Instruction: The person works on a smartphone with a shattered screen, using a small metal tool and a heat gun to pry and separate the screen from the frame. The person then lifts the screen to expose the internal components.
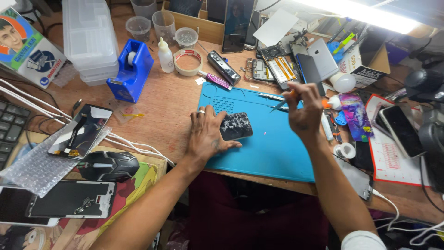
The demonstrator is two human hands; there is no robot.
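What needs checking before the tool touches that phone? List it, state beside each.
1. Left hand pinning the cracked phone: ok.
2. Phone lying on the blue mat: ok.
3. Right hand gripping the thin tool: ok.
4. Tool tip touching the phone: not ok, it is held apart above the mat.
5. Mat beside the phone free of loose parts: cannot tell, one small pink speck lies there.

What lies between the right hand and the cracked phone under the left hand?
In the head view, only bare blue mat separates the right hand from the cracked phone held down by the left hand; a tiny pink speck lies there.
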